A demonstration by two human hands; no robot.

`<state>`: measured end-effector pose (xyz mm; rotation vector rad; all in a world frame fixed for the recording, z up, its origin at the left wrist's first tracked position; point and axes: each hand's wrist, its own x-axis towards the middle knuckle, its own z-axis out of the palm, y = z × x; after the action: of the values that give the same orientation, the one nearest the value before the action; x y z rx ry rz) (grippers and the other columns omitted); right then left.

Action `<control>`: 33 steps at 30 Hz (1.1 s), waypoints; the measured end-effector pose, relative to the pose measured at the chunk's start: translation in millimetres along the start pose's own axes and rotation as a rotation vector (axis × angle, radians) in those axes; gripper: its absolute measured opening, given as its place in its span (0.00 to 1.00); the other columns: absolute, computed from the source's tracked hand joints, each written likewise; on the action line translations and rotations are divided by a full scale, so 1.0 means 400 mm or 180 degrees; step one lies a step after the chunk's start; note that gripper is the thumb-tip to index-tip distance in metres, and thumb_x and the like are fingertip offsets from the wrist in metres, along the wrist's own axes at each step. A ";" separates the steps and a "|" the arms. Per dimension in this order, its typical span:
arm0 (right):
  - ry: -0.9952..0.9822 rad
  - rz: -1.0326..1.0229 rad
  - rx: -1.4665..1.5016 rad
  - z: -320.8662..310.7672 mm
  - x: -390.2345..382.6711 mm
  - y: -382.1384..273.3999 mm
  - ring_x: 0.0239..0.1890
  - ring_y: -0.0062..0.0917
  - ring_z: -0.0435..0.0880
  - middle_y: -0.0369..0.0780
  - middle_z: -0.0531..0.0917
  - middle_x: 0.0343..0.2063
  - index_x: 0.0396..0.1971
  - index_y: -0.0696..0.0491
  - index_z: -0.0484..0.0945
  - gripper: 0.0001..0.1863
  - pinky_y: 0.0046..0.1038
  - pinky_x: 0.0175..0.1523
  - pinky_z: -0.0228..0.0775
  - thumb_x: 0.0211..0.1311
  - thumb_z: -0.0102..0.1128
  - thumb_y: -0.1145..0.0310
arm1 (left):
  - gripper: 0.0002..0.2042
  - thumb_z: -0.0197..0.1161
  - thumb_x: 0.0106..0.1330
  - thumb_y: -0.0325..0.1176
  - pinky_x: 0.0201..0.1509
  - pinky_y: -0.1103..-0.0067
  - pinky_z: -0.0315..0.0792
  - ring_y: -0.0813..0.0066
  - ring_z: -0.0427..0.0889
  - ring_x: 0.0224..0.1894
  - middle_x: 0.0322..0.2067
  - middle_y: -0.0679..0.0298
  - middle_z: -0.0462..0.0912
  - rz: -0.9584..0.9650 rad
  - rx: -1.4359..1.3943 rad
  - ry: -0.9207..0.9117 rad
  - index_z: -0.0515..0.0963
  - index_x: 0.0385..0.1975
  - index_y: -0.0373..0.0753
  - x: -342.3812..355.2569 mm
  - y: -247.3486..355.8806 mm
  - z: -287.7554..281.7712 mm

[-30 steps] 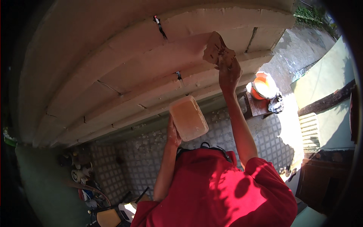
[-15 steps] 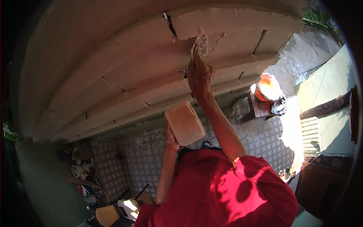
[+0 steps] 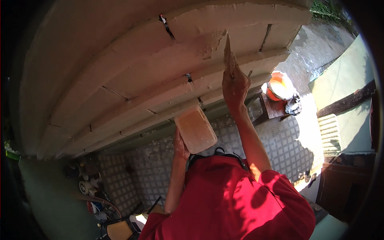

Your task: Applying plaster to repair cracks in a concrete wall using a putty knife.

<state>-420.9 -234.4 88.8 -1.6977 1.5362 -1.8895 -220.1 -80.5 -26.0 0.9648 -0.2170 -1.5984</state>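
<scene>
My left hand (image 3: 180,144) grips a rounded rectangular, peach-coloured container or board (image 3: 195,129) by its left side, in front of my chest. My right hand (image 3: 236,86) is closed on a flat scraper (image 3: 227,50), seen nearly edge-on, its blade raised to the beige stepped panel (image 3: 140,68). A rough patch of filler (image 3: 207,52) shows on the panel just left of the blade; whether the blade touches the surface I cannot tell. Dark gaps and cracks run across the panel's ridges.
An orange-and-white bucket (image 3: 280,86) and crumpled bag (image 3: 293,106) rest on a wooden bench (image 3: 272,110) at the right. The tiled floor (image 3: 280,140) lies below. Assorted items (image 3: 92,188) and a chair (image 3: 118,230) stand at lower left; pale walls (image 3: 46,192) border the space.
My right hand first moved left along the panel, then back right, and the scraper now shows edge-on instead of flat. My left hand and what it holds have shifted slightly left.
</scene>
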 end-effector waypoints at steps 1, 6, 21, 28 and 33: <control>0.0225 -0.0050 -0.0225 -0.009 0.028 0.029 0.16 0.25 0.73 0.51 0.78 0.22 0.57 0.54 0.76 0.21 0.26 0.25 0.67 0.63 0.54 0.77 | 0.28 0.47 0.73 0.54 0.62 0.68 0.72 0.66 0.74 0.60 0.61 0.64 0.72 -0.0019 -0.0004 0.0005 0.63 0.66 0.43 -0.003 0.001 -0.004; 0.0173 -0.0143 -0.0536 0.092 0.052 -0.004 0.14 0.29 0.66 0.50 0.68 0.15 0.59 0.52 0.75 0.24 0.28 0.23 0.64 0.62 0.54 0.77 | 0.27 0.47 0.74 0.53 0.62 0.68 0.72 0.66 0.74 0.60 0.61 0.64 0.72 0.0057 -0.0024 0.0051 0.63 0.66 0.43 -0.019 0.007 -0.020; 0.0196 -0.0063 -0.0273 0.096 -0.002 -0.056 0.17 0.22 0.75 0.53 0.82 0.32 0.59 0.56 0.74 0.23 0.25 0.27 0.70 0.62 0.56 0.78 | 0.27 0.47 0.74 0.52 0.62 0.67 0.72 0.65 0.75 0.60 0.61 0.63 0.72 0.0272 -0.0234 0.0116 0.63 0.66 0.43 -0.048 0.046 -0.086; 0.0041 -0.0532 -0.0293 0.317 -0.047 -0.158 0.24 0.38 0.84 0.52 0.83 0.36 0.57 0.55 0.75 0.23 0.31 0.29 0.74 0.59 0.59 0.77 | 0.27 0.48 0.74 0.51 0.62 0.68 0.72 0.65 0.74 0.60 0.60 0.62 0.72 0.0236 -0.0233 0.0250 0.64 0.66 0.42 -0.069 0.067 -0.083; -0.0549 -0.0530 -0.0284 0.338 -0.129 -0.190 0.32 0.44 0.84 0.51 0.83 0.38 0.57 0.53 0.75 0.24 0.38 0.35 0.77 0.58 0.57 0.78 | 0.26 0.48 0.74 0.51 0.61 0.67 0.73 0.64 0.75 0.60 0.61 0.62 0.72 0.0215 -0.0298 0.0131 0.64 0.66 0.42 -0.076 0.071 -0.118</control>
<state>-257.6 -239.1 89.0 -2.0268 1.4746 -1.7159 -168.4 -44.7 -24.4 0.9082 -0.1437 -1.5123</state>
